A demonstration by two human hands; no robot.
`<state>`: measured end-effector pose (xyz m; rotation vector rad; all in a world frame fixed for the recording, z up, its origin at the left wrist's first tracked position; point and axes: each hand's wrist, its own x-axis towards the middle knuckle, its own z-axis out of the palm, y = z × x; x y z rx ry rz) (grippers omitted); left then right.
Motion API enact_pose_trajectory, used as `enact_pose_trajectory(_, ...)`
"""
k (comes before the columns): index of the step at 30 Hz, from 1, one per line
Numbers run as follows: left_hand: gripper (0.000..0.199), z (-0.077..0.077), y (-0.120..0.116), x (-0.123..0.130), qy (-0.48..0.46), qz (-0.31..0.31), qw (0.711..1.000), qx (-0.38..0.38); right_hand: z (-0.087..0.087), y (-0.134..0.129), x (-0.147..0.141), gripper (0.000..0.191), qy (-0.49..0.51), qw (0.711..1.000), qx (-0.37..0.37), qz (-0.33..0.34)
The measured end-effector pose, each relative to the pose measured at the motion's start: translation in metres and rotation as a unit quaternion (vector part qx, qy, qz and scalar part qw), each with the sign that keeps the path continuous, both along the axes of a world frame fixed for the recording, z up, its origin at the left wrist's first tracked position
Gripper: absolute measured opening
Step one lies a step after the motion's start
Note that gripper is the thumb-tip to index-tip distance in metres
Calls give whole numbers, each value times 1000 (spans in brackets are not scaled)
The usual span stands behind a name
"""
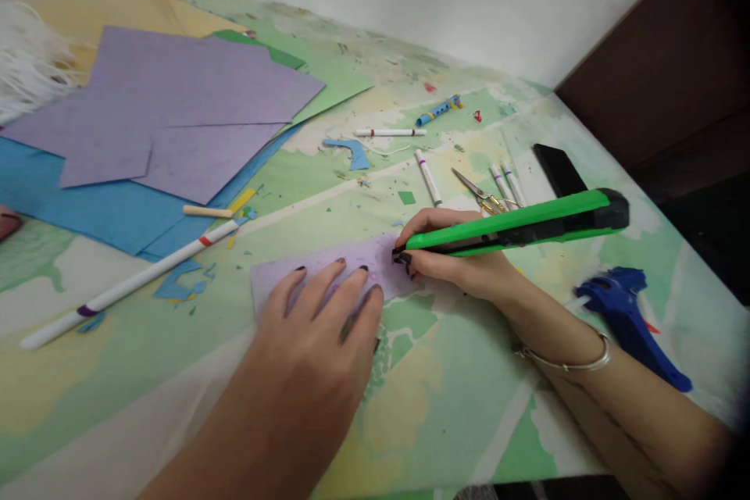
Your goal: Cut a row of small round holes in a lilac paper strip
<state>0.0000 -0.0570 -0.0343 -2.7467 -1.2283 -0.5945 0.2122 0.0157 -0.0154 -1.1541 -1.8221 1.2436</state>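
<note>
A small strip of purple craft foam or paper (266, 272) lies on the patterned tablecloth in front of me. My left hand (328, 320) rests on it palm down, fingers spread across its surface. At the strip's right end, my right hand (454, 258) grips a green utility knife (516, 220) with a black end piece. The knife slants, its front end low at the strip and its rear up to the right. My right fingers hide the tip, so I cannot tell whether the blade is touching the strip.
Large purple sheets (193, 86) overlap blue sheets (111, 211) at left. Scissors (480, 194), markers (429, 178), a black phone-like slab (559, 168) and a blue glue gun (633, 328) lie rightward. A long white stick (134, 281) and scraps lie leftward. Part of another hand (8, 223) shows at the left edge.
</note>
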Motion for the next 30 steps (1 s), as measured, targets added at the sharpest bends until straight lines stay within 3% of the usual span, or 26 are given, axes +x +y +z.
enact_pose_trajectory(4, 36, 0, -2, 13, -20, 25, 999, -30, 0, 1, 1, 10, -33, 999, 21, 12)
enact_pose_trajectory(14, 46, -3, -5, 13, -24, 40, 995, -83, -3, 4, 4, 10, -36, 999, 16, 36)
enact_pose_trajectory(30, 46, -4, -6, 14, -31, 41, 995, -89, -3, 5, 4, 11, -61, 996, 41, 45)
